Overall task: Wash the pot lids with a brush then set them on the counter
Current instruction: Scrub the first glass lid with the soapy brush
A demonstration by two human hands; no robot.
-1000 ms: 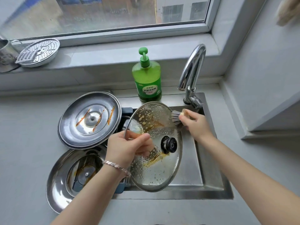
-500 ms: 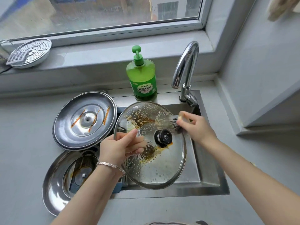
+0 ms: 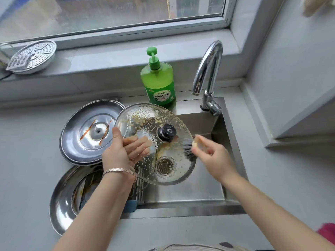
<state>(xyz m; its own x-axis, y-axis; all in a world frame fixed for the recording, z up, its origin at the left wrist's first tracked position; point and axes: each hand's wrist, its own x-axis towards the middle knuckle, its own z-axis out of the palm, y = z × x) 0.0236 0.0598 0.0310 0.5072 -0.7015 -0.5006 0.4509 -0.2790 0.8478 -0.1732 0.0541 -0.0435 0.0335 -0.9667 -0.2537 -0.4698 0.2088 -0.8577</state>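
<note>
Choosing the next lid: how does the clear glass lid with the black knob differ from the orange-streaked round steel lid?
The clear glass knobbed lid is see-through and sudsy; the orange-streaked round steel lid is opaque, without suds. The left hand holds the glass lid tilted over the steel sink, dark-bristled brush against it; the steel lid lies untouched beside it. Both are round and stained.
</note>
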